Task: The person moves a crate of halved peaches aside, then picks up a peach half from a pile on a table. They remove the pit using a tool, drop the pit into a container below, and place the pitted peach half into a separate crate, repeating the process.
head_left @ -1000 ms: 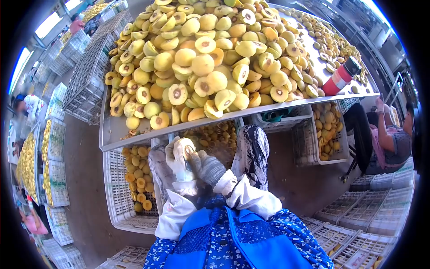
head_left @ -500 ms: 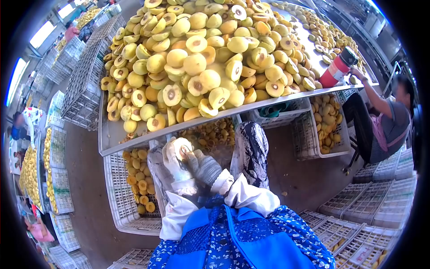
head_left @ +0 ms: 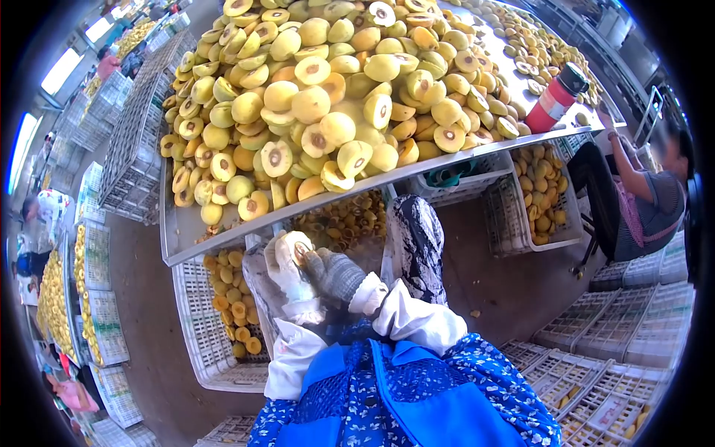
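Observation:
My left hand [head_left: 286, 270], in a pale glove, is closed around a halved yellow peach [head_left: 302, 249] with its brown centre facing up. Pressed close against that half is my right hand [head_left: 339, 277] in a grey knit glove, fingers curled. Whatever sits inside the right fingers is hidden. Both hands are above my lap, just below the front edge of the metal table [head_left: 216, 247]. A large heap of peach halves [head_left: 313, 104] covers the table in front of me, many with dark centres showing.
Under the table stands a white crate [head_left: 195, 320] of peach halves at left, and another crate [head_left: 514, 212] at right. A red flask [head_left: 551, 104] stands near the table edge. A person [head_left: 648, 194] sits at right. Stacked crates [head_left: 625, 320] fill the lower right.
The view has shifted slightly. My two hands stay together at the peach half, with the right fingers a little shifted. The seated person's arm has drawn away from the flask.

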{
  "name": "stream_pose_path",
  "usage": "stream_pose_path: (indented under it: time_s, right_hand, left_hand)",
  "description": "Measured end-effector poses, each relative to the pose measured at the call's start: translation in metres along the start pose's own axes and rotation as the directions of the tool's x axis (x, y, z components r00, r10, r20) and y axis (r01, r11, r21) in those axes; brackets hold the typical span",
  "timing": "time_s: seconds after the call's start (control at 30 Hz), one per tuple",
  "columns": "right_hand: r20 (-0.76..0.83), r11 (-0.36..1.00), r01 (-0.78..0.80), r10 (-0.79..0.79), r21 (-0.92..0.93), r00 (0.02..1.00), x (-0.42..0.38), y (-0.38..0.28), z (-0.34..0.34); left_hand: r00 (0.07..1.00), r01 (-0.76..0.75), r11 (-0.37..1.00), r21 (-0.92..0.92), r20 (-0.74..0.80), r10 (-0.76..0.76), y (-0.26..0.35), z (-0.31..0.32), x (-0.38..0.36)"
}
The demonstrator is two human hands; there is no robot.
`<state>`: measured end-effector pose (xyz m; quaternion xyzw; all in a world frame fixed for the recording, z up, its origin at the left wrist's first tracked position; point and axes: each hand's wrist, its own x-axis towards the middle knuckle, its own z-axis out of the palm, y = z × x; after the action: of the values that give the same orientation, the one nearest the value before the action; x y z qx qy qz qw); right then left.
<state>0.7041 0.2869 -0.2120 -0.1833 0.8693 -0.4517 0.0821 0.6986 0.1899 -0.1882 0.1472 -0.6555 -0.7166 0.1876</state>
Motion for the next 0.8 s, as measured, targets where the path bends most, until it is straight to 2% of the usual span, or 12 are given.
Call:
stream_pose_path:
  time_s: [0.1,0.17,0.23,0.33,0.43,0.5,0.57,0.63,0.67,0.73,0.77,0.8]
  right_hand:
    - [-0.155,0.988,0.135,-0.123,0.070,0.980,0.000,0.000,0.002]
    - [-0.220,0.970,0.184,-0.147,0.156,0.964,-0.001,-0.001,0.000]
    - [-0.209,0.949,0.193,-0.141,0.250,0.968,0.000,-0.002,-0.003]
    - [-0.056,0.881,-0.036,0.071,0.472,0.996,0.002,0.000,0.000]
    - [0.003,0.650,-0.088,0.131,0.755,0.991,-0.001,-0.012,-0.004]
    - [-0.051,0.642,-0.009,0.074,0.767,0.996,-0.001,-0.010,-0.005]
    - [0.200,0.540,-0.251,0.153,0.803,0.968,-0.003,-0.013,-0.022]
    - [0.612,0.154,-0.646,0.217,0.748,0.760,-0.004,-0.013,-0.046]
    - [0.738,-0.112,-0.734,0.208,0.670,0.642,-0.007,-0.013,-0.050]
    - [0.771,-0.771,-0.434,0.113,0.466,0.626,-0.013,-0.013,-0.044]
    - [0.687,-0.557,-0.655,-0.195,0.510,0.700,-0.011,0.013,-0.034]
    - [0.528,-0.286,-0.696,-0.483,0.659,0.699,-0.010,0.038,-0.024]
  left_hand:
    - [0.875,-0.478,0.746,0.464,0.176,0.451,-0.004,-0.003,0.000]
    - [0.971,-0.238,0.939,0.248,0.075,0.227,-0.001,-0.003,-0.001]
    - [0.994,-0.111,0.991,0.071,0.025,0.109,-0.002,-0.002,0.000]
    - [0.991,-0.134,0.990,-0.050,-0.001,0.134,-0.008,0.005,0.006]
    - [0.991,-0.122,0.987,-0.108,0.044,0.127,-0.008,0.006,0.012]
    - [0.997,-0.034,0.985,-0.168,0.067,0.046,-0.014,0.004,0.017]
    - [0.973,-0.150,0.987,-0.059,0.167,0.158,-0.010,0.002,0.016]
    - [0.926,-0.228,0.974,0.017,0.314,0.211,0.004,0.002,0.014]
    - [0.921,-0.081,0.993,-0.089,0.373,0.108,0.002,-0.001,0.015]
    - [0.861,0.219,0.937,-0.273,0.506,-0.054,-0.001,-0.005,0.020]
    - [0.832,0.240,0.930,-0.279,0.552,-0.050,0.004,-0.003,0.020]
    - [0.812,0.282,0.921,-0.268,0.579,-0.080,-0.006,-0.005,0.024]
